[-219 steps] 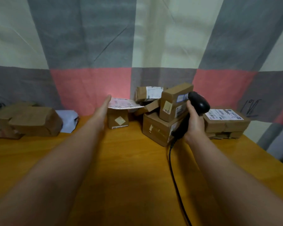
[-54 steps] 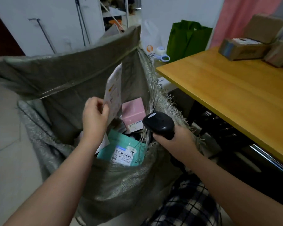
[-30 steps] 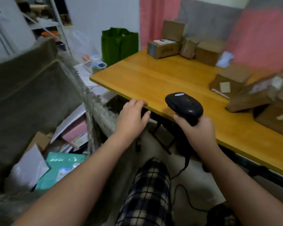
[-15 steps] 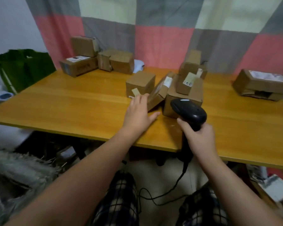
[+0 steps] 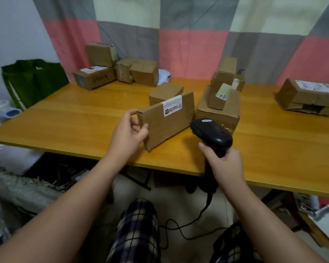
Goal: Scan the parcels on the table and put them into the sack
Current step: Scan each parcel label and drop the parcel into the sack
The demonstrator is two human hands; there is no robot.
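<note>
Parcel [image 5: 169, 120]: on edge on the bench [image 5: 74, 118], long axis left-right.
Left hand [image 5: 129, 135]: fingers [image 5: 141, 130] pinch its left end.
Right hand [image 5: 224, 164]: fingers clamped on scanner [image 5: 211, 134], just right of parcel.

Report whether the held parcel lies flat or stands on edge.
On edge: the parcel shows its broad labelled face upright, left hand pinching its left end.

Flat parcel [image 5: 167, 122]: brown carton, white label, long edge down, tilted, over table [image 5: 65, 118] front.
Sack [image 5: 17, 188]: grey woven, lower left.
</note>
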